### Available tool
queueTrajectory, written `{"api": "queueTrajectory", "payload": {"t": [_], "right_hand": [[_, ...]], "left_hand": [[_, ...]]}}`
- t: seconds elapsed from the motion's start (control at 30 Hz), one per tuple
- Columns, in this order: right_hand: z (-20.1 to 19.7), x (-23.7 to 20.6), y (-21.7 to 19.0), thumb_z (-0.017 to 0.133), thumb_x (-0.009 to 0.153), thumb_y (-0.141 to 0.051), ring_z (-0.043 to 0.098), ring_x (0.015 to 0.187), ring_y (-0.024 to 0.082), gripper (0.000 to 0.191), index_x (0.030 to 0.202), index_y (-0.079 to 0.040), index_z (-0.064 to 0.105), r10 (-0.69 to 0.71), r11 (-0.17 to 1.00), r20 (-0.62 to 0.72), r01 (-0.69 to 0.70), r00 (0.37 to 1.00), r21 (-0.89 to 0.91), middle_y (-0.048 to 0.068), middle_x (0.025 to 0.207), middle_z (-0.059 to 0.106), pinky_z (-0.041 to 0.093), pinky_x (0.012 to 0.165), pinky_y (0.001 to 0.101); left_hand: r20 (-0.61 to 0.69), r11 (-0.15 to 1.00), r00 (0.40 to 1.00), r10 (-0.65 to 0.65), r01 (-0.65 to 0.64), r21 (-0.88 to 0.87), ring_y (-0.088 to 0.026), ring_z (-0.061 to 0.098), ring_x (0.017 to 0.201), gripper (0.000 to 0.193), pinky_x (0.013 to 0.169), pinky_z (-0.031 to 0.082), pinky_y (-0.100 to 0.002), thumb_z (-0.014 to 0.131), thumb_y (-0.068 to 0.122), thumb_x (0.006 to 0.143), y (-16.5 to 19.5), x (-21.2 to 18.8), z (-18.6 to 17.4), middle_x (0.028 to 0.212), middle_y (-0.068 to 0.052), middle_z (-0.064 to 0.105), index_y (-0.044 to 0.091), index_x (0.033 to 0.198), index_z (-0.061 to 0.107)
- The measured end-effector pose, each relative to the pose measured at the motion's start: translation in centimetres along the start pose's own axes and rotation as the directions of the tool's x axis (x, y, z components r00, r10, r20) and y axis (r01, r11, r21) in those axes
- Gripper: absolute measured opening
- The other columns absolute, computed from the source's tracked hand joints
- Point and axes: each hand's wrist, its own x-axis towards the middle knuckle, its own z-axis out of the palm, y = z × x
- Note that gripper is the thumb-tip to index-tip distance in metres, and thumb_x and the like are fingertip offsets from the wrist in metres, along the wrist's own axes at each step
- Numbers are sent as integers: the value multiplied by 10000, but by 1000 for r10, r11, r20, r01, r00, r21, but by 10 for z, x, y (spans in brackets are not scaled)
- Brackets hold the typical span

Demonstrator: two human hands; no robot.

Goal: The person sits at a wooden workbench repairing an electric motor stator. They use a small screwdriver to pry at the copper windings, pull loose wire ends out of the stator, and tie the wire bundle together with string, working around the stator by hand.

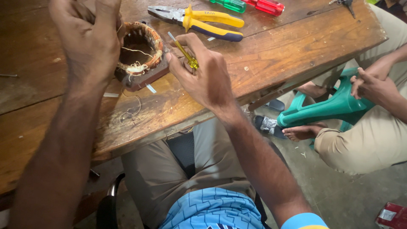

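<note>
A round motor stator with copper windings and pale string lies on a worn wooden table. My left hand grips its left rim from above, fingers curled over the edge. My right hand sits just right of the stator and holds a small yellow-handled screwdriver, its tip pointing up and left toward the winding. Loose string trails on the table below the stator.
Yellow-and-blue pliers lie behind the stator, with a green-handled and a red-handled screwdriver beyond. At the right another person sits by a green plastic stool, hands on it. A red packet lies on the floor.
</note>
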Motion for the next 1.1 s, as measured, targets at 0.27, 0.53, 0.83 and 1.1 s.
{"api": "queueTrajectory", "payload": {"t": [0.27, 0.53, 0.83, 1.1], "right_hand": [[7, -1, 17, 602, 1091, -279, 672, 627, 118, 234, 1129, -55, 658, 6, 1000, -41, -5, 999, 19, 75, 847, 727, 503, 504, 256], [-76, -70, -14, 555, 1112, -323, 505, 533, 99, 262, 1217, -136, 706, 168, 181, -149, 118, 974, 976, -42, 811, 600, 509, 799, 362], [-196, -240, -52, 536, 997, -297, 592, 732, 142, 226, 1025, -133, 689, 477, 552, 791, -831, 384, 70, -5, 848, 626, 526, 796, 349], [-200, -312, -15, 532, 933, -281, 652, 882, 184, 222, 925, -128, 693, 693, 505, 712, -782, 115, -365, 31, 899, 666, 543, 803, 341]], "left_hand": [[-26, 984, 998, -62, 66, 166, -80, 495, 519, 338, 466, 405, -254, 654, 237, 1173, 4, 5, 2, 698, -2, 506, -51, 1219, 483], [29, 993, 996, -81, 84, -89, -51, 475, 481, 408, 414, 319, -233, 626, 159, 1155, 24, 8, 10, 722, 37, 556, -83, 1444, 473], [-57, 996, 995, -84, 86, 32, -69, 530, 574, 329, 502, 411, -232, 693, 160, 1192, 3, 1, 3, 730, 23, 517, -8, 1095, 426], [-11, 959, 998, 66, -60, 276, -131, 460, 648, 273, 562, 415, -263, 655, 128, 1142, -9, -2, -4, 859, -61, 498, 0, 1177, 417]]}}
